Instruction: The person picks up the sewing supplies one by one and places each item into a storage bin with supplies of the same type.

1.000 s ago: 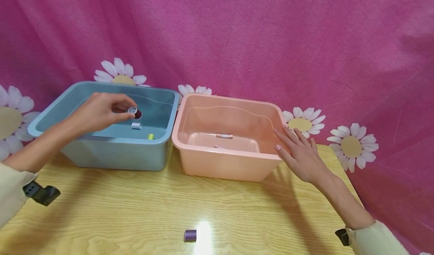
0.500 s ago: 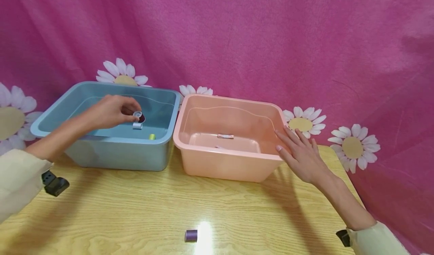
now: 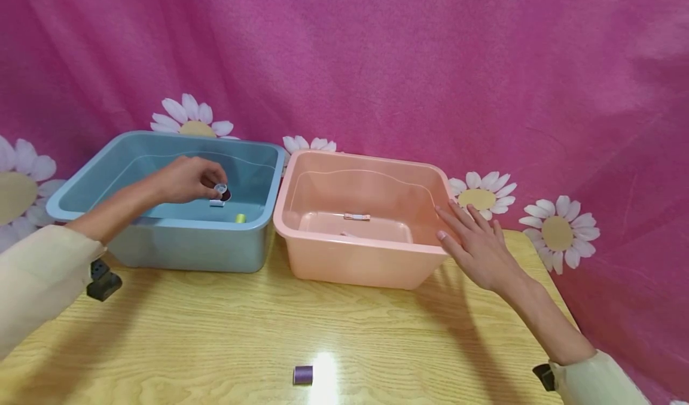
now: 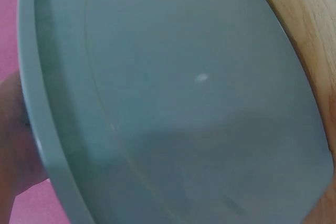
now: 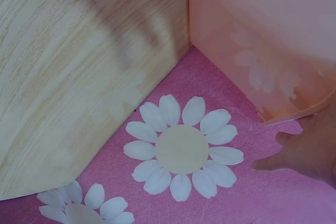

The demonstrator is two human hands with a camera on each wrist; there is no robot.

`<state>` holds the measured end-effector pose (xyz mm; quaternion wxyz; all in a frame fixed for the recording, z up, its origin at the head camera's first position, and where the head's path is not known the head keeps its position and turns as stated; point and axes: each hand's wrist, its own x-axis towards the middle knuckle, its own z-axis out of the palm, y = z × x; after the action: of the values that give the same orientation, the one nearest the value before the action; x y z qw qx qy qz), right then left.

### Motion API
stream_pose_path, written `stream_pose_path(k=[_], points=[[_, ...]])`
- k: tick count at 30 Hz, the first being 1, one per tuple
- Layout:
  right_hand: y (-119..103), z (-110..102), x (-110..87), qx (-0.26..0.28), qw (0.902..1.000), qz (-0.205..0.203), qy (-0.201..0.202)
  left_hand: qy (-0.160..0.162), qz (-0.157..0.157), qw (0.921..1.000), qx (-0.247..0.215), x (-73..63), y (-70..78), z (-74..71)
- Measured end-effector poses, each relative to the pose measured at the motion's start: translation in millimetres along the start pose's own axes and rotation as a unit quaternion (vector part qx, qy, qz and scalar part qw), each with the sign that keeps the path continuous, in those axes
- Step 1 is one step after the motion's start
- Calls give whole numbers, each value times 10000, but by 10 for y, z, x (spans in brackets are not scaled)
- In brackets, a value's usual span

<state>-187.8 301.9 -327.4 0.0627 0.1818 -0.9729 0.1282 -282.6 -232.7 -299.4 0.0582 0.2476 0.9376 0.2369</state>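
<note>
Inside the blue tub [image 3: 183,246], my left hand [image 3: 191,179] pinches a dark maroon thread spool [image 3: 226,195] with a clear end between thumb and fingers. A white thread spool [image 3: 217,203] lies just below it in the tub, and a yellow-green one [image 3: 240,218] sits near the front wall. My right hand [image 3: 476,246] rests its straight fingers on the right rim of the pink tub [image 3: 350,261]. In the left wrist view the blue tub's outer wall [image 4: 199,114] fills most of the picture and hides the spools.
A purple thread spool [image 3: 303,375] lies on the wooden table [image 3: 215,333] near the front. In the pink tub lies a small banded bundle [image 3: 357,216], with another small pinkish thing partly behind the front rim. A pink daisy-print curtain [image 3: 377,64] hangs behind.
My left hand has moved right and lower into the blue tub with the maroon spool, which now overlaps the white spool in view. My right hand stays on the pink rim.
</note>
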Motion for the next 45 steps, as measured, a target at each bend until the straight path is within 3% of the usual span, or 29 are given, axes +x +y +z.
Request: stream_pose_path(k=[13, 22, 31, 45], points=[[0, 7, 1, 2, 10000, -22, 56, -412, -186, 9990, 14, 105, -98, 91], [-9, -2, 5, 17, 10000, -4, 14, -712, -494, 9962, -107, 184, -174, 151], [-12, -10, 3, -1, 10000, -16, 36, -1106, -751, 9909, 126, 246, -204, 217], [-9, -4, 4, -44, 10000, -30, 77, -1308, -945, 9868, 128, 313, -268, 196]])
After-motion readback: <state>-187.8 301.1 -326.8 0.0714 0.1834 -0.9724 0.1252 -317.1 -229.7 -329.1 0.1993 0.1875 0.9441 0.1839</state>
